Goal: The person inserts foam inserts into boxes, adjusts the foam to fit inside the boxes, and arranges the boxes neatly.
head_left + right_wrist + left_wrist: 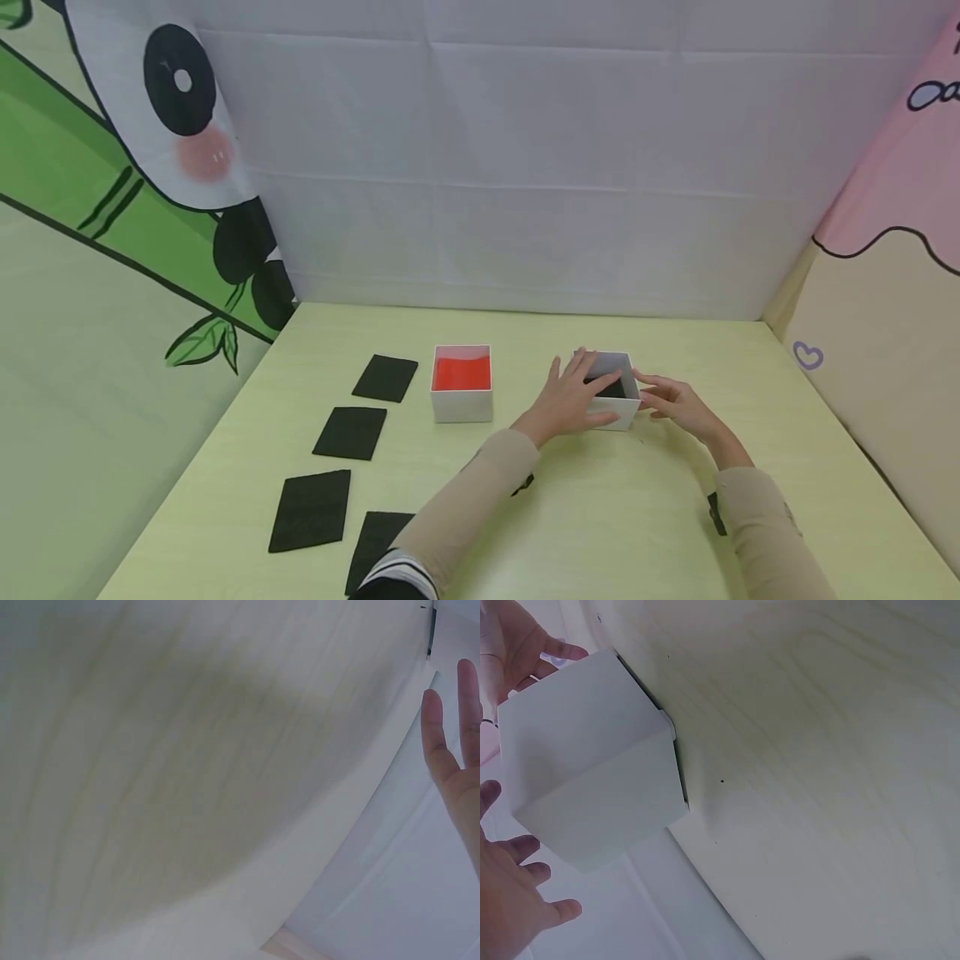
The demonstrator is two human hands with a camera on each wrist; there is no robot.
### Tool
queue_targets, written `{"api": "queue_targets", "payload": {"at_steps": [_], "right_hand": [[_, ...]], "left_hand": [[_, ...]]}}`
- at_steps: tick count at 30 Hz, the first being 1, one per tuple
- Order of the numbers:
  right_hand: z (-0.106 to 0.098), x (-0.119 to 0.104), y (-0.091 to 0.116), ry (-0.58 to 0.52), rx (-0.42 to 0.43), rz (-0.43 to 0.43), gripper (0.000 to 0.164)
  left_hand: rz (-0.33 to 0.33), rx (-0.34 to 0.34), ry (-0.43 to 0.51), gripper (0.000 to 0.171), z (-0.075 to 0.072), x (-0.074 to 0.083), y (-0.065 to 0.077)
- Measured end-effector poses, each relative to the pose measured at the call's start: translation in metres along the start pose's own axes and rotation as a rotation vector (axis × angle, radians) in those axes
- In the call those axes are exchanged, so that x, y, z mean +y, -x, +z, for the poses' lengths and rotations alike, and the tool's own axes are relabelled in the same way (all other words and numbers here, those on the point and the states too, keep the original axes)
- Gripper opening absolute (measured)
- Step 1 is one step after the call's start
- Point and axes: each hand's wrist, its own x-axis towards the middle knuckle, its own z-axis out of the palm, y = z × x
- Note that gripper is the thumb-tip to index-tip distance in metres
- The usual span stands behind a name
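Observation:
A white open-topped box (617,412) with a black piece (611,388) inside stands on the table between my hands. My left hand (573,398) is over its left side, fingers spread across the rim and partly hiding the opening. Against the box's right side, the fingers of my right hand (678,408) touch the wall. From the left wrist, the box (592,750) shows two plain outer faces, with the left hand (514,900) just beside it. The right wrist view has only part of the right hand (461,772), two digits extended.
Left of the hands stands a second white box (461,407) with a red piece (462,374) inside. Several black squares, among them one black square (350,432), lie spread on the left of the pale table (585,517). A white cloth backdrop (525,167) rises behind.

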Motion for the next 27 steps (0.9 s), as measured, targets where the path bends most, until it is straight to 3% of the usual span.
{"api": "queue_targets", "payload": {"at_steps": [17,27], "right_hand": [[0.001,0.003,0.001,0.02,0.021,0.049,0.046],[0.0,0.002,0.0,0.018,0.019,0.02,0.046]], "left_hand": [[0.023,0.105,0.036,0.06,-0.018,-0.005,0.029],[0.049,0.157,0.091,0.051,-0.026,-0.006,0.045]]}}
